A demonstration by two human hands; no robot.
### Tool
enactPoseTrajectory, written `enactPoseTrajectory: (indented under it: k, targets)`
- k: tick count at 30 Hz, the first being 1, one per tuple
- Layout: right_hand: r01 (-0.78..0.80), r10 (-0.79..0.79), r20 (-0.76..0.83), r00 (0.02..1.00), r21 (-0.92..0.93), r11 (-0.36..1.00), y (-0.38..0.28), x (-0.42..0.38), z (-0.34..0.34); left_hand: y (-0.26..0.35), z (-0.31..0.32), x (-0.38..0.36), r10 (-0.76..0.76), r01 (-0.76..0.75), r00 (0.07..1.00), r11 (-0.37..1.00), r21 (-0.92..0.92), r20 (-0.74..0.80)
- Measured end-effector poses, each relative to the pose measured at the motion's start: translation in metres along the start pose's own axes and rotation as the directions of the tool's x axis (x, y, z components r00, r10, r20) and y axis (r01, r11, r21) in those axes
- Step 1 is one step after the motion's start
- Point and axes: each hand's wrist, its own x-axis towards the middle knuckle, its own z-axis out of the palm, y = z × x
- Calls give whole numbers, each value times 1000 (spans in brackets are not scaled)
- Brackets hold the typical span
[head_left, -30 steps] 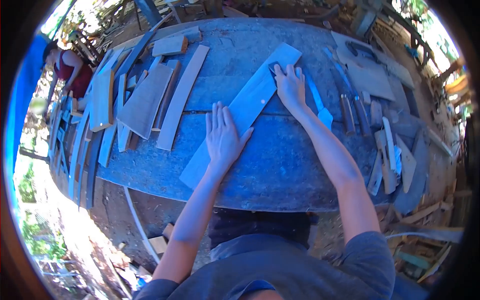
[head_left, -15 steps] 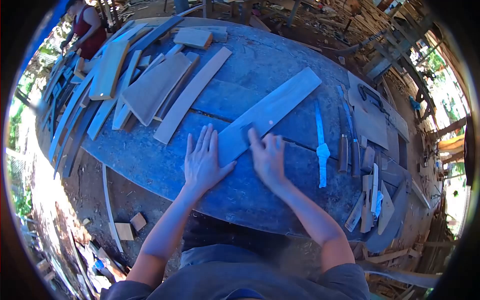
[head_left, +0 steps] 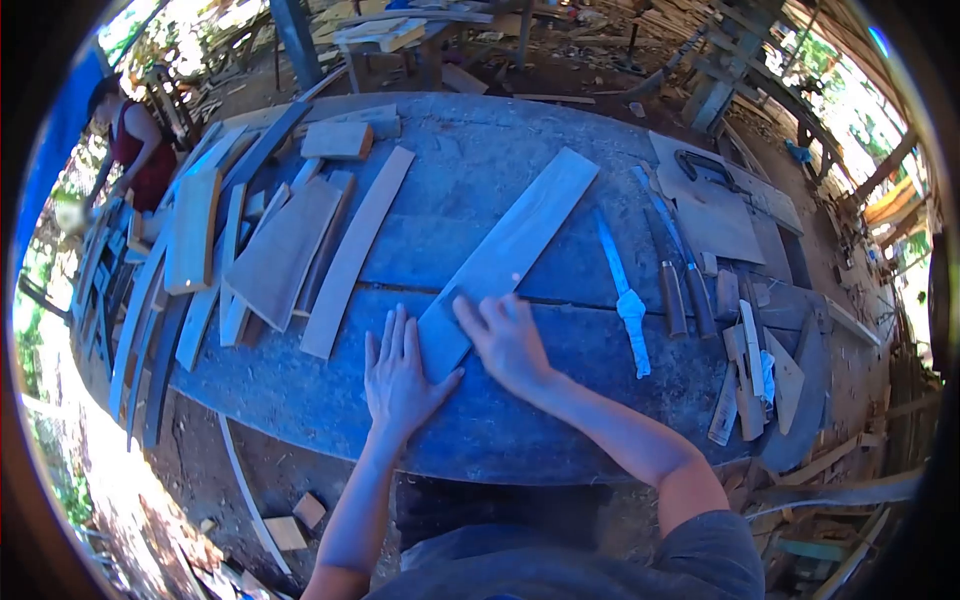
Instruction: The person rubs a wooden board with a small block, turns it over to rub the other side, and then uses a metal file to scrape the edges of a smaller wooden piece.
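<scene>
A long flat wooden board (head_left: 515, 245) lies slanted across the worktable, its near end toward me. My left hand (head_left: 402, 378) rests flat against that near end, fingers stretched out and thumb spread along its lower edge. On the board's right edge, close to the near end, is my right hand (head_left: 508, 342). Its fingers are curled down on the wood; whatever is under them is hidden. To the right lies a long blade with a wrapped pale handle (head_left: 631, 305), apart from both hands.
The worktable (head_left: 460, 425) carries several loose boards (head_left: 358, 250) on the left. Wooden-handled blades (head_left: 673, 300), a black clamp (head_left: 708, 170) and wood offcuts (head_left: 748, 360) lie on the right. Another person (head_left: 140, 150) stands at the far left. Scrap wood (head_left: 285, 532) lies on the ground.
My right hand has slid along the board toward its near end, closer to my left hand. My left hand keeps its place on the board. The camera view has tilted and shifted.
</scene>
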Motion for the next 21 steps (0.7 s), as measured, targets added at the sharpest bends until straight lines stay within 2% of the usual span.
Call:
enactPoseTrajectory:
  k: [3,5,7,10,12,14,15,17,19,21]
  targets:
    - [28,-24,38,999,-94,995,39,20,0,-3,0,-1,8,-8,1000,1000,6,-2]
    - [-222,221,-19,975,-119,968,96,51,14,-2,1,-3,-17,16,1000,1000,-11,-19]
    - [-322,296,-131,946,-275,906,155,69,39,-3,4,-3,-17,18,1000,999,-32,4]
    - [-323,309,-97,946,-226,919,118,71,43,-7,1,-1,-10,11,1000,1000,-19,8]
    - [-232,233,-4,973,-67,970,53,55,27,-7,1,2,-5,5,1000,1000,-14,4]
    - [-49,50,51,997,-27,998,3,30,22,-4,4,0,-21,22,1000,1000,-10,12]
    - [-61,63,53,997,-26,998,6,30,20,-4,4,0,-15,15,1000,1000,-7,23]
    - [-36,30,51,998,108,994,24,35,19,-4,3,-1,-24,24,1000,999,-30,10]
    - [-189,196,101,975,-75,979,82,63,24,-3,2,-2,-19,19,1000,1000,-13,10]
    - [-294,288,-60,956,-225,929,128,82,31,-4,4,-3,-19,19,1000,1000,4,-9]
